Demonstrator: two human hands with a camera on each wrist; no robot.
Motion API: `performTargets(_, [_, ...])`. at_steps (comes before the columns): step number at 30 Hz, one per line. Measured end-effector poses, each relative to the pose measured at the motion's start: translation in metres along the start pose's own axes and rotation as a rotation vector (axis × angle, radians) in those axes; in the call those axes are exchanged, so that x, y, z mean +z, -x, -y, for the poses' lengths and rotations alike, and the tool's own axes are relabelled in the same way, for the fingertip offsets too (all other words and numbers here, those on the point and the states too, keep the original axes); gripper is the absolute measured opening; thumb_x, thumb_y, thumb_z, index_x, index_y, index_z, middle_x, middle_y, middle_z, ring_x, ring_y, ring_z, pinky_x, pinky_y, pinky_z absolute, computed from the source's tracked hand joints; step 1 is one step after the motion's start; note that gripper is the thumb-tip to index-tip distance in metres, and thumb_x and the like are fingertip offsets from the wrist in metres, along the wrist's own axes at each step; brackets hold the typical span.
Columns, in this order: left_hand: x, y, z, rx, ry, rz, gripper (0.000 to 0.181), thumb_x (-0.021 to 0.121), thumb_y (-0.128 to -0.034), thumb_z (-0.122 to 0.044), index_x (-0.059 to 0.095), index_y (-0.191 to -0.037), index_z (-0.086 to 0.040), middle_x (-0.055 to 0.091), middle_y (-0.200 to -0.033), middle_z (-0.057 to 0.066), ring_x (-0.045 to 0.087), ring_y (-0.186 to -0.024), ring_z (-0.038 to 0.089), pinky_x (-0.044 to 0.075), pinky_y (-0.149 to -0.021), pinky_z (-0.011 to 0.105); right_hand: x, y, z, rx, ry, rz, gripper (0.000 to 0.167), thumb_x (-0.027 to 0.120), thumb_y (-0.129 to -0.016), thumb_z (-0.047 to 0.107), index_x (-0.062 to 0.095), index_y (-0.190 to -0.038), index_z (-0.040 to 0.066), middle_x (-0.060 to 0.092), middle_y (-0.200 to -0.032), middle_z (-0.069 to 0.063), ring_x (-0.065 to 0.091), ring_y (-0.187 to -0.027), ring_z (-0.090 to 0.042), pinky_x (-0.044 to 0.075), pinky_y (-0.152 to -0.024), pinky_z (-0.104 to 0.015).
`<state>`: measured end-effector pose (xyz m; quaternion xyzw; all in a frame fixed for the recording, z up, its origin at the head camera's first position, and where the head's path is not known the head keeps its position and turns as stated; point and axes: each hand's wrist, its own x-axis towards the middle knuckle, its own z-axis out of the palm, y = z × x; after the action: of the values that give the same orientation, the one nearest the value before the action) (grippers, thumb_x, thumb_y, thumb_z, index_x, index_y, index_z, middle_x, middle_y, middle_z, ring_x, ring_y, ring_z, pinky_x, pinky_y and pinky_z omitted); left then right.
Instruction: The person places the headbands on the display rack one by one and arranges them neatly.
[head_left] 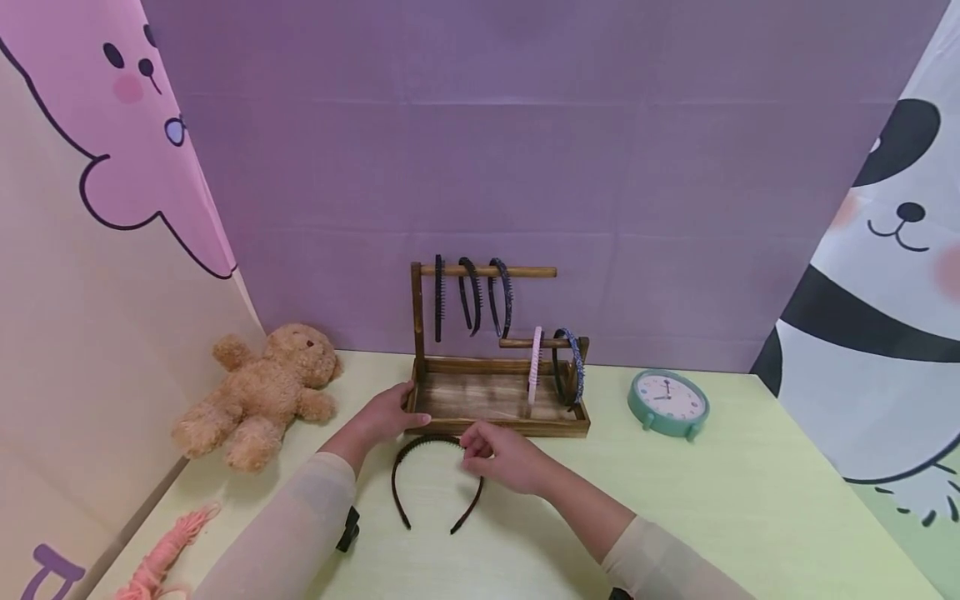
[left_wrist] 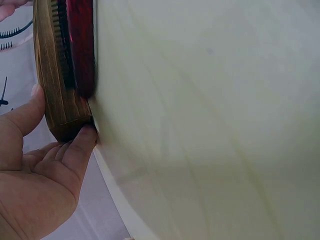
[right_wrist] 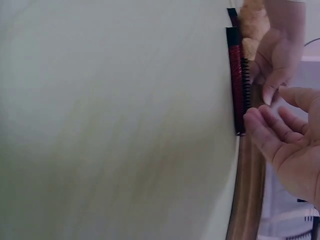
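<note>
A dark red-brown toothed headband (head_left: 401, 492) lies flat on the table in front of a wooden headband rack (head_left: 498, 428), its curved top toward the tray. My left hand (head_left: 386, 414) holds the tray's front left corner, the thumb over the rim and the fingers against the outer side. Above the headband's right shoulder is my right hand (head_left: 506, 457), fingers loosely bent. In the right wrist view its fingertips (right_wrist: 252, 120) are close beside the headband (right_wrist: 236, 80), with thumb and fingers apart; contact is unclear. Several dark headbands (head_left: 471, 296) hang on the upper bar.
On the lower bar hang a pink headband (head_left: 535, 367) and a blue patterned headband (head_left: 577, 367). A teddy bear (head_left: 262, 400) lies left of the rack, pink yarn (head_left: 168, 554) at the near left. A green-rimmed clock (head_left: 667, 400) lies to the right. A purple cloth hangs behind.
</note>
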<state>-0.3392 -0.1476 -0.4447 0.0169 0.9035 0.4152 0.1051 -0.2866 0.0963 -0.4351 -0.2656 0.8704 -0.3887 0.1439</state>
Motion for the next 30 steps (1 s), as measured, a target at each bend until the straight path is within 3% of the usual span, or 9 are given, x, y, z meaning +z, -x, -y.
performTargets(4, [-0.001,0.001,0.0,0.009,0.015,0.008,0.079,0.068,-0.0936,-0.028,0.024,-0.157,-0.01,0.029,-0.159,0.018,0.025,-0.147,0.038,0.025,-0.117,0.055,-0.011,0.004,-0.004,0.051,0.119,0.006,0.032,0.061,-0.097,0.036,0.06,-0.119,0.013,0.065,-0.1,0.004,0.061,-0.09,-0.013,0.051,-0.076,-0.034])
performTargets(8, [-0.003,0.0,0.001,0.013,0.019,0.015,0.08,0.068,-0.0937,-0.028,0.023,-0.157,-0.01,0.028,-0.16,0.017,0.023,-0.147,0.038,0.025,-0.118,0.054,-0.026,0.008,-0.008,0.112,0.376,-0.035,0.033,0.057,-0.097,0.046,0.062,-0.111,0.016,0.066,-0.09,0.004,0.06,-0.075,-0.012,0.049,-0.066,-0.033])
performTargets(11, [-0.003,-0.001,0.001,0.009,0.014,0.01,0.08,0.068,-0.0937,-0.028,0.024,-0.157,-0.009,0.029,-0.159,0.018,0.024,-0.147,0.038,0.025,-0.118,0.054,-0.032,0.009,-0.008,0.166,0.492,-0.047,0.038,0.056,-0.095,0.052,0.063,-0.104,0.015,0.065,-0.082,0.004,0.056,-0.067,-0.013,0.046,-0.061,-0.032])
performTargets(17, [-0.004,-0.001,-0.001,0.016,0.012,0.011,0.08,0.068,-0.0935,-0.027,0.024,-0.157,-0.007,0.029,-0.159,0.019,0.024,-0.147,0.038,0.024,-0.118,0.055,-0.021,0.017,0.002,0.248,0.553,0.144,0.044,0.065,-0.084,0.062,0.063,-0.09,0.018,0.06,-0.079,0.008,0.054,-0.064,-0.011,0.044,-0.06,-0.031])
performTargets(22, [-0.003,-0.003,0.0,0.022,0.015,0.011,0.08,0.069,-0.0933,-0.026,0.023,-0.156,-0.007,0.028,-0.159,0.018,0.024,-0.147,0.038,0.023,-0.119,0.054,-0.008,0.024,0.013,0.31,0.565,0.241,0.037,0.076,-0.082,0.049,0.054,-0.083,0.019,0.058,-0.071,0.003,0.058,-0.05,-0.018,0.046,-0.06,-0.031])
performTargets(30, [-0.001,0.0,0.001,0.027,0.027,0.014,0.08,0.069,-0.0933,-0.026,0.024,-0.156,-0.007,0.031,-0.157,0.02,0.025,-0.146,0.04,0.025,-0.117,0.055,-0.003,0.032,0.018,0.192,0.631,0.267,0.028,0.076,-0.085,0.033,0.052,-0.077,0.021,0.054,-0.071,0.009,0.052,-0.06,-0.011,0.044,-0.064,-0.027])
